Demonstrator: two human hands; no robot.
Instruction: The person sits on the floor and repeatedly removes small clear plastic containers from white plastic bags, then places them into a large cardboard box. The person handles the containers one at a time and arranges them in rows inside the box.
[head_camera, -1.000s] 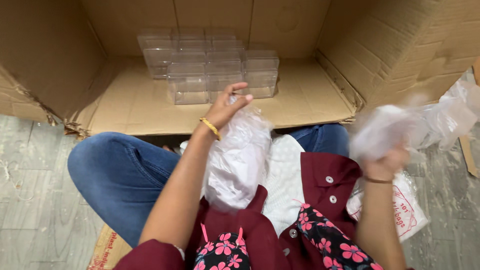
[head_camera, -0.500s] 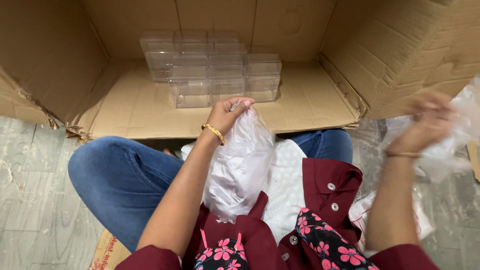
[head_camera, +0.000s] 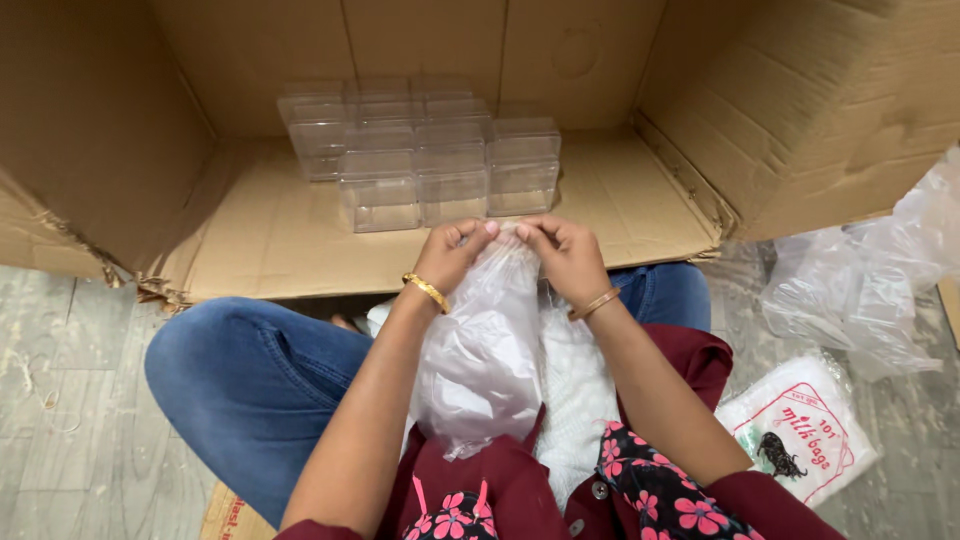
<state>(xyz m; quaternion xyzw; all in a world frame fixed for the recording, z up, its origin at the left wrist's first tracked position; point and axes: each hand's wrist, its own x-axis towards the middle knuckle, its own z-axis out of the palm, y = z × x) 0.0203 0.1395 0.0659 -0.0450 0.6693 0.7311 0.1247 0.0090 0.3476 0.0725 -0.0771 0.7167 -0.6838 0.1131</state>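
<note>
A thin clear bag (head_camera: 480, 350) is held upright over the lap, its top edge pinched between both hands just in front of the near edge of a cardboard box. The grip of the left hand (head_camera: 452, 250) is clenched on the left side of the bag's mouth, and the grip of the right hand (head_camera: 565, 252) is clenched on the right side, the fingertips of the two hands almost touching. A gold bangle (head_camera: 427, 291) is worn on the left wrist and another on the right. Behind the bag, a white bundle (head_camera: 575, 400) is seen resting on the lap, partly hidden. The legs, in blue jeans (head_camera: 240, 370), are folded on the floor (head_camera: 70, 400). Farther off, a large cardboard box (head_camera: 300, 230) lies open on its side, and a stack of clear plastic containers (head_camera: 420, 150) is set on its lower flap, well apart from the hands. To the right, crumpled clear bags (head_camera: 860, 290) are piled on the floor, with a printed packet of bags (head_camera: 800, 430) near them.
</note>
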